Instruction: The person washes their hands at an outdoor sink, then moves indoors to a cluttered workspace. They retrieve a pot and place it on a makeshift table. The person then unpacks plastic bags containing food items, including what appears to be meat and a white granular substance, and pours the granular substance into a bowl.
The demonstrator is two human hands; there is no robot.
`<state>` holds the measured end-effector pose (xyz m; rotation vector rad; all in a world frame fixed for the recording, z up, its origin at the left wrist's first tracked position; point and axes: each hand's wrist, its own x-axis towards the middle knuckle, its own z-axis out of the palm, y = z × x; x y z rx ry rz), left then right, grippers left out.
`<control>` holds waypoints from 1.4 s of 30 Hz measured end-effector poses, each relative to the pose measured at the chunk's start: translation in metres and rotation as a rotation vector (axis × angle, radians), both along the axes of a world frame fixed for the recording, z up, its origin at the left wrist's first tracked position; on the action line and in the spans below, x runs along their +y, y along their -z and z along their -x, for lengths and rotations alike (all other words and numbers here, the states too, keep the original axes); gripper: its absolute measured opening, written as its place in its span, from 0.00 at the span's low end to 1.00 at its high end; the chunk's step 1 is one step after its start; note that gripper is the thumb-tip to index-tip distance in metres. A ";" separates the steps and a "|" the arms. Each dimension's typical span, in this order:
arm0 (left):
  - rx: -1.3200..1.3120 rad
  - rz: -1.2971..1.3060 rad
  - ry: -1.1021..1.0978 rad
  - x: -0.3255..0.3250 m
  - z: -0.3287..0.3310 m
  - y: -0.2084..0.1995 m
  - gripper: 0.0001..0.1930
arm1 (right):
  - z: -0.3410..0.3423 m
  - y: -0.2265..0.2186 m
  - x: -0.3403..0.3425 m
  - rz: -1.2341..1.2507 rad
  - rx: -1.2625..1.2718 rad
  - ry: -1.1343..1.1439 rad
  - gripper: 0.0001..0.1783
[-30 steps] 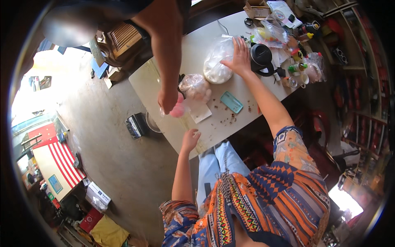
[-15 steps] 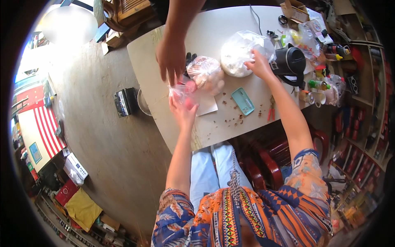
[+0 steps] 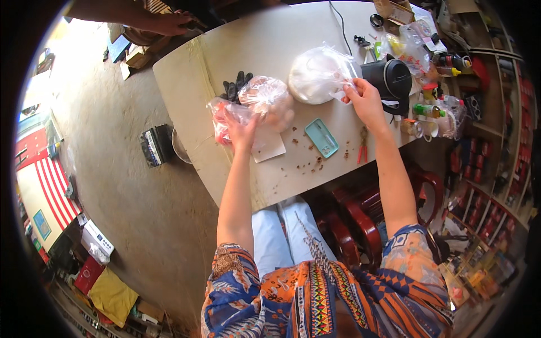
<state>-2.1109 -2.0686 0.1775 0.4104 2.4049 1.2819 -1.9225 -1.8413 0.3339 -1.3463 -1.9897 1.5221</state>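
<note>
My left hand (image 3: 242,133) is closed on a small clear plastic bag of red things (image 3: 221,121) at the table's left side; its contents are too blurred to name. With thumb and fingertips, my right hand (image 3: 363,101) pinches the edge of a big clear plastic bag of something white (image 3: 315,76). Between them sits a clear bag of round, pale brown things (image 3: 269,104), perhaps eggs, close to my left hand. Black gloves (image 3: 235,85) lie behind the small bag. A white sheet of paper (image 3: 270,147) is partly under my left hand.
On the table (image 3: 248,42) are a teal phone case (image 3: 321,138), red-handled pliers (image 3: 362,147) and brown crumbs. A black kettle (image 3: 389,79) stands beside my right hand, with bottles and bags beyond it. Another person's hand (image 3: 172,22) is at the upper left. Red wooden chairs (image 3: 366,217) stand at the near edge.
The other person's hand has withdrawn from the small bag to the upper left. My left hand has shifted slightly with that bag, and my right hand has moved along the big bag's edge.
</note>
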 end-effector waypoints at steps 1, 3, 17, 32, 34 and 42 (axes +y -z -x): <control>0.076 -0.028 -0.024 -0.003 0.006 0.001 0.42 | 0.002 -0.004 -0.006 -0.059 -0.032 0.003 0.15; 0.196 0.020 -0.197 -0.013 0.016 0.002 0.41 | 0.006 -0.016 -0.013 -0.189 -0.199 -0.022 0.14; 0.098 -0.153 0.248 0.009 0.021 -0.016 0.33 | 0.013 -0.014 -0.038 -0.051 -0.020 0.073 0.09; 0.329 0.261 0.014 0.032 -0.008 -0.021 0.07 | -0.005 -0.020 -0.041 -0.073 -0.059 0.054 0.12; 0.276 0.302 0.108 0.029 0.024 0.000 0.17 | 0.000 -0.017 -0.043 -0.071 -0.042 0.014 0.12; -0.290 -0.206 -0.004 0.030 0.030 0.017 0.14 | 0.020 -0.002 -0.014 -0.119 -0.007 0.111 0.16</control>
